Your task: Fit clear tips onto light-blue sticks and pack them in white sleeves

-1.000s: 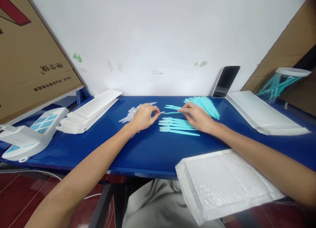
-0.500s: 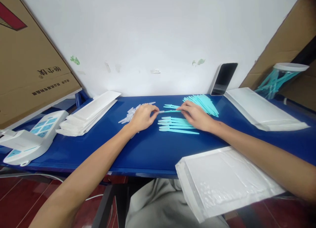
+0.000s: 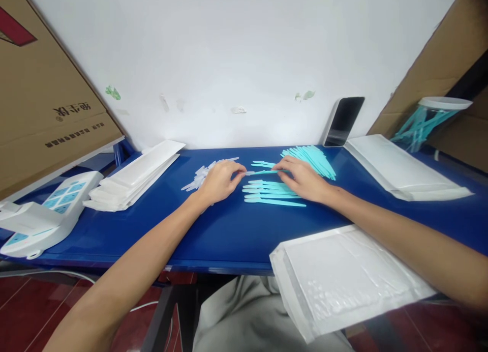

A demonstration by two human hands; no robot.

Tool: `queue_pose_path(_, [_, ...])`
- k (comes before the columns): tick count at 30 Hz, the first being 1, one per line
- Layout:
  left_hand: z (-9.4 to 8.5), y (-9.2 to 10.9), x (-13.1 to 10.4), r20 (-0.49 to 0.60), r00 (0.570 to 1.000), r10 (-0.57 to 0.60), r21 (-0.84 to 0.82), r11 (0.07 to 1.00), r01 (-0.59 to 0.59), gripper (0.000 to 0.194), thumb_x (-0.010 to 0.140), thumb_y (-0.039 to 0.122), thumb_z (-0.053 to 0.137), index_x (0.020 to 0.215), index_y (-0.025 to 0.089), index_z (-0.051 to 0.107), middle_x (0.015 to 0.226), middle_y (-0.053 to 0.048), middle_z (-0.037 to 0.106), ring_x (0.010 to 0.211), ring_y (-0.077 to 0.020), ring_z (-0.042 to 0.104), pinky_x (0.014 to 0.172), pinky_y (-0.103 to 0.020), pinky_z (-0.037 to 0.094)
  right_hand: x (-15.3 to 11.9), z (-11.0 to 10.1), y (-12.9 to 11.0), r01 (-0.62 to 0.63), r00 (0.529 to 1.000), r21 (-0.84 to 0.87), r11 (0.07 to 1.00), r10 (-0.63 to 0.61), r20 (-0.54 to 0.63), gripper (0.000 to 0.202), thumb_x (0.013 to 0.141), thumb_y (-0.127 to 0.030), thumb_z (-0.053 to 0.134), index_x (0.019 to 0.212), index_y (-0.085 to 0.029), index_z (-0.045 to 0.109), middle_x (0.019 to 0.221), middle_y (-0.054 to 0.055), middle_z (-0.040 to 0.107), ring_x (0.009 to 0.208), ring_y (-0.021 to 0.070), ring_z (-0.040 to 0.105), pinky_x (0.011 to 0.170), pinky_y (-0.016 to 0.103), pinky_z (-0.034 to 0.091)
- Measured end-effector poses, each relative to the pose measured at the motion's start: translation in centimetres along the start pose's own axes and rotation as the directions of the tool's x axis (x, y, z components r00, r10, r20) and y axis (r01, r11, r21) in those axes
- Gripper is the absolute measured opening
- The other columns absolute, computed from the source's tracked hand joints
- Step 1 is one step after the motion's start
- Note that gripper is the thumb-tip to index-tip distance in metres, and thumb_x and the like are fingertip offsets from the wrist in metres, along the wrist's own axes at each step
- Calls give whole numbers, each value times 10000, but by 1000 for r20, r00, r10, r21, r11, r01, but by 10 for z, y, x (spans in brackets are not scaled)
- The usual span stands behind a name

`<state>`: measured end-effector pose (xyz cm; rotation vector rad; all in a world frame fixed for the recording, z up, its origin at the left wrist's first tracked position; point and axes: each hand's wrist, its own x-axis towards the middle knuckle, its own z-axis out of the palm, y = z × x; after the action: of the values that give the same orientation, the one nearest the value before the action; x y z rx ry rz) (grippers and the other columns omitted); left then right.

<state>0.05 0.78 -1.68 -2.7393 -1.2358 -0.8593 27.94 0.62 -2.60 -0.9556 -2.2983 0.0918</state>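
Between the fingertips of my left hand [image 3: 223, 180] is a small translucent cap [image 3: 249, 173]. My right hand [image 3: 299, 176] pinches a slim turquoise eyebrow razor [image 3: 265, 172] by its handle, its blade end pointing left. The cap and the razor's end meet in line; how far one is inside the other I cannot tell. Below them lies a row of several capped razors [image 3: 272, 202], partly under my right hand. More razors [image 3: 262, 164] lie just behind. A pile of loose caps [image 3: 200, 177] sits beside my left hand, and a fanned pile of turquoise razors [image 3: 314, 161] is behind my right.
White padded mailers lie in a stack [image 3: 137, 176] at left, as one mailer [image 3: 407, 166] at right, and as another [image 3: 354, 281] over the front edge beneath my right forearm. A power strip [image 3: 68, 204], a phone [image 3: 345, 120] and a jar [image 3: 444, 104] of turquoise sticks stand around the blue table [image 3: 229, 240].
The cap in my left hand and the razor in my right have come together end to end. The whole view has shifted slightly; the other things stay put.
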Motion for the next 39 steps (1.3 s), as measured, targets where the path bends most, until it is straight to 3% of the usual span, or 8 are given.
queue_pose_path(4, [0,0,1,1,1000,4,-52,999,-4,230,996,308,508,1031,210,713,1024,-56,759,939,-228,675,884,-381,510,0,-1,-4,9,1000,16,1000,-9,-9,262,978,-225,460,1097,-204,693,988,100,656,918,254,628,828,395,488])
queue_pose_path(10, [4,10,0,7,998,-67,-281,957,66,180,939,337,619,940,217,754,927,-35,774,856,-209,699,824,-352,551,2,-1,-14,83,996,51,995,-84,26,255,999,-229,446,1062,-199,692,937,94,671,860,236,628,784,361,482])
queue_pose_path(14, [3,18,3,-24,996,-88,-315,946,76,223,943,378,615,917,207,755,919,-40,775,869,-213,706,821,-345,554,2,-2,-18,98,995,20,995,-98,-7,256,1004,-228,446,1067,-192,692,917,93,656,839,229,621,762,347,480])
queue_pose_path(19, [-3,2,5,-42,996,-83,-134,988,77,371,1035,379,418,1210,207,695,1230,-73,721,1136,-239,644,1033,-402,479,0,0,-16,25,999,-18,1000,-24,24,275,993,-260,489,1184,-198,677,997,96,659,830,226,629,768,358,488])
queue_pose_path(23, [-6,-26,-1,107,982,-158,63,986,152,465,982,340,466,1410,200,581,1422,-117,600,1333,-307,514,1128,-513,398,-3,1,-10,32,997,-65,997,-28,70,297,992,-287,497,1182,-193,705,1021,103,640,811,218,628,741,350,493])
queue_pose_path(26, [-6,-38,-5,210,951,-229,160,967,197,581,983,452,476,1532,265,442,1574,-131,444,1460,-371,377,1152,-613,328,-3,0,-10,47,995,-134,990,-34,96,330,1008,-306,476,1222,-197,703,1014,104,652,817,223,631,717,345,482])
queue_pose_path(35, [-1,-38,9,328,905,-272,280,943,182,709,975,683,359,1569,296,379,1666,-133,278,1545,-401,201,1185,-682,187,1,-6,-27,104,967,-142,984,-67,244,329,997,-342,503,1119,-174,758,944,103,710,864,246,661,738,363,494])
queue_pose_path(39, [4,-37,11,373,890,-262,269,949,166,715,961,717,350,1537,302,438,1666,-123,282,1550,-412,170,1184,-704,149,2,-7,-26,82,979,-123,989,-57,194,356,1018,-348,458,1114,-186,760,1001,120,723,938,267,664,809,400,515])
